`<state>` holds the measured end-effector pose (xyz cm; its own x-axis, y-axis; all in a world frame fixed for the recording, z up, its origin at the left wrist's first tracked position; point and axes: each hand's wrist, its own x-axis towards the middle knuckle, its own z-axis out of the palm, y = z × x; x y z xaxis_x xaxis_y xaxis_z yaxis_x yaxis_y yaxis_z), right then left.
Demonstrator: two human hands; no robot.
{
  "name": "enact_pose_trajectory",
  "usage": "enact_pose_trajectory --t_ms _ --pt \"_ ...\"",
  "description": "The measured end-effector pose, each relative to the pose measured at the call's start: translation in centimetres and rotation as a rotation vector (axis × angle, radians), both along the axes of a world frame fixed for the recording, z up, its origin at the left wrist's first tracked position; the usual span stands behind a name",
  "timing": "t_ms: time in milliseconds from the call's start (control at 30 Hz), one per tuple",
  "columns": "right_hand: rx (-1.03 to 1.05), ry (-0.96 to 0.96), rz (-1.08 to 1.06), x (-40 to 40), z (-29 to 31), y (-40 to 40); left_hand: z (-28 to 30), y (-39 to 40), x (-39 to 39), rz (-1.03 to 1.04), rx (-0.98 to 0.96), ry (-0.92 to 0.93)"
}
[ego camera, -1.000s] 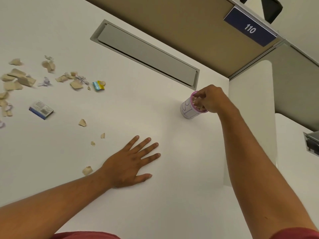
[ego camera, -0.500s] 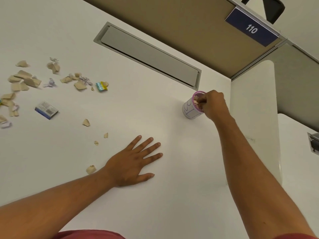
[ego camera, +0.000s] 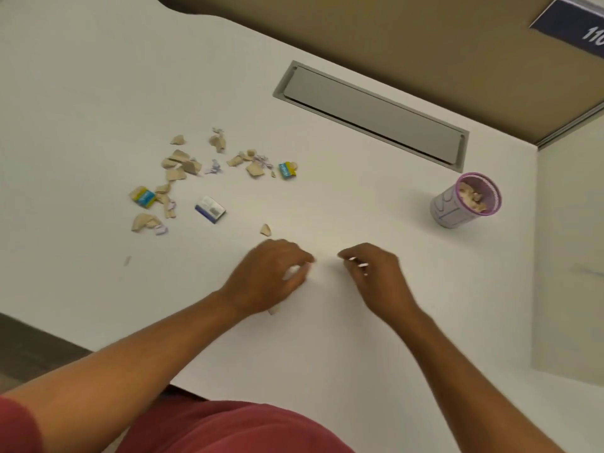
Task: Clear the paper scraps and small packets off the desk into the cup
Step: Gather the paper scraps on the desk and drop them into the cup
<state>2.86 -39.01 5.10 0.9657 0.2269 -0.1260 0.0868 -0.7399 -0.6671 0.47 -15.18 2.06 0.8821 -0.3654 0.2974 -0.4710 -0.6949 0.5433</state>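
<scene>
The lilac cup (ego camera: 457,210) with a pink rim stands at the right of the white desk (ego camera: 327,338), with tan paper scraps inside it. A pile of tan and lilac scraps (ego camera: 183,168) lies at the left. Among them are a blue-and-white packet (ego camera: 210,209) and two teal-and-yellow packets (ego camera: 287,170) (ego camera: 143,197). One loose scrap (ego camera: 265,229) lies just beyond my left hand (ego camera: 271,279). That hand is curled down on the desk, and what is under it is hidden. Another scrap (ego camera: 275,310) peeks out by its wrist. My right hand (ego camera: 376,276) is beside it with bent fingers, and nothing shows in them.
A grey cable hatch (ego camera: 369,112) is set into the desk behind the work area. A tan partition (ego camera: 425,44) with a blue number sign (ego camera: 578,24) runs along the back. A white side panel (ego camera: 568,256) rises at the right, close to the cup.
My right hand has left the cup and come back to the middle of the desk. My left hand has gone from flat and spread to curled. The view has swung left.
</scene>
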Motion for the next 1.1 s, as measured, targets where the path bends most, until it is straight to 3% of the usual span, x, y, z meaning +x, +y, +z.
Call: enact_pose_trajectory --t_ms 100,267,400,867,1033,1100 --pt "-0.017 -0.06 0.159 -0.4 -1.6 4.5 -2.2 5.7 -1.6 0.162 0.126 -0.07" --pt "-0.215 -0.152 0.47 1.5 -3.0 10.8 -5.6 9.6 -4.4 0.071 0.334 0.002" --pt "-0.382 -0.134 0.655 2.7 -3.9 11.8 -5.9 9.5 -4.2 0.09 0.361 0.086" --pt "-0.19 -0.089 0.157 -4.7 -4.4 8.7 -7.0 9.7 -3.9 0.038 0.461 0.104" --pt "-0.276 -0.042 0.307 -5.9 -5.1 9.2 -7.0 9.7 -3.9 0.043 0.466 0.098" --pt "-0.221 -0.001 0.268 -6.7 -4.9 9.1 -7.1 9.7 -3.9 0.043 0.46 0.091"
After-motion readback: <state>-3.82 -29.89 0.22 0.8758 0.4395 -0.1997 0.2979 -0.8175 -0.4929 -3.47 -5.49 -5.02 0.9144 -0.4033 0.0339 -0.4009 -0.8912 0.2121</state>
